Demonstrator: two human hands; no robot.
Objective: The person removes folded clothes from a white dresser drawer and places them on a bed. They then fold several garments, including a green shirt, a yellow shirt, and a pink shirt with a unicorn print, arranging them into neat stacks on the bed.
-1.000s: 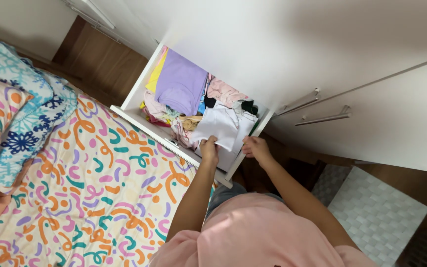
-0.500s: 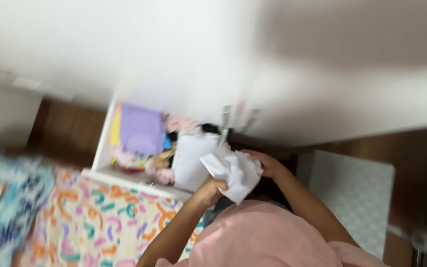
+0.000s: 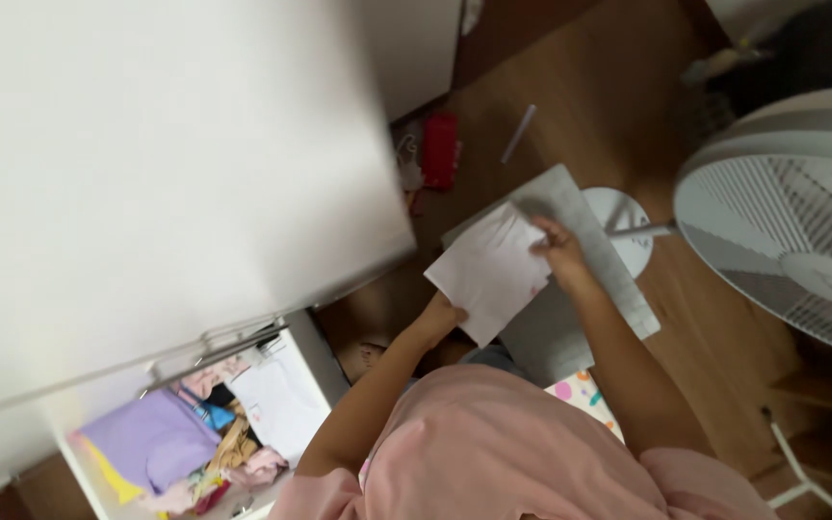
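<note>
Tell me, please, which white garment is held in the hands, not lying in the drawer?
The folded white garment, held between the left hand and right hand above the grey woven box. The other white garment lies in the open drawer.

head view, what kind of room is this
Most likely a bedroom at home. An open drawer of a white wardrobe is full of folded clothes, a standing fan is on the wooden floor, and both hands hold a white garment.
</note>
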